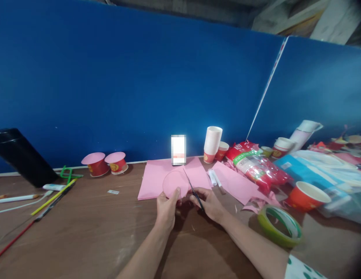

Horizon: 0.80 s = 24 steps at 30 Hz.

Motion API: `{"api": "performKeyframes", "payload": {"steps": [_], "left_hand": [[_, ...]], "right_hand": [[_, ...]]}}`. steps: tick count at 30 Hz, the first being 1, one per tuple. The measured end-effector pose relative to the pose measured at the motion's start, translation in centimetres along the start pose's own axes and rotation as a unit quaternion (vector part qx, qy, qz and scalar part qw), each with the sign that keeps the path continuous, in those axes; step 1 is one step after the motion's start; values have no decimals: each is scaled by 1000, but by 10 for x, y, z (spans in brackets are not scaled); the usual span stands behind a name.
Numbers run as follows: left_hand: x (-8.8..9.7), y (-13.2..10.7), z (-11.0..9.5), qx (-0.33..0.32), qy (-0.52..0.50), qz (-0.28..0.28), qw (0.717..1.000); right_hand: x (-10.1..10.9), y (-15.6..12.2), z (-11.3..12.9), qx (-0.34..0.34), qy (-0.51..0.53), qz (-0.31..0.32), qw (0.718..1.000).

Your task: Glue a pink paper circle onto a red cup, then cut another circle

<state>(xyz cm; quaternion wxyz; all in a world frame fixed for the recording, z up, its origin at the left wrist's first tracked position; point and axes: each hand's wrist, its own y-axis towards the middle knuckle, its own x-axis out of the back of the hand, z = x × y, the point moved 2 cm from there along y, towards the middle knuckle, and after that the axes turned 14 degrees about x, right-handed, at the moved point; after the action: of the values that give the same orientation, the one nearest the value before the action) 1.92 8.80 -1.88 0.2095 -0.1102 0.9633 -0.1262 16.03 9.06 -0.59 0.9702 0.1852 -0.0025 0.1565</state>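
Observation:
My left hand is closed on a round pink paper disc, its thumb lying on the front. In my right hand is a pair of scissors, the blades pointing up and left beside the disc's right edge. Whether the blades touch the paper I cannot tell. Behind the disc, pink paper sheets lie flat on the brown table. A small upright object, blurred out in the picture, stands at the back of the sheets.
At the left are two red paper cups with pink discs, a black bottle and pens. Stacked cups, a red plastic bag, pink scraps, a tape roll and a red cup crowd the right. A blue partition rises behind.

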Motion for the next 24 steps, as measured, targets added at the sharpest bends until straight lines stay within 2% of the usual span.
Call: {"api": "performKeyframes", "payload": {"steps": [6, 15, 24], "left_hand": [[0, 0, -2, -20, 13, 9, 1000], [-2, 0, -2, -1, 24, 6, 1000], [-2, -1, -3, -12, 10, 22, 1000]], "right_hand": [[0, 0, 1, -3, 3, -1, 1000], [-1, 0, 4, -11, 15, 3, 1000], [0, 1, 6, -7, 0, 13, 1000]]}}
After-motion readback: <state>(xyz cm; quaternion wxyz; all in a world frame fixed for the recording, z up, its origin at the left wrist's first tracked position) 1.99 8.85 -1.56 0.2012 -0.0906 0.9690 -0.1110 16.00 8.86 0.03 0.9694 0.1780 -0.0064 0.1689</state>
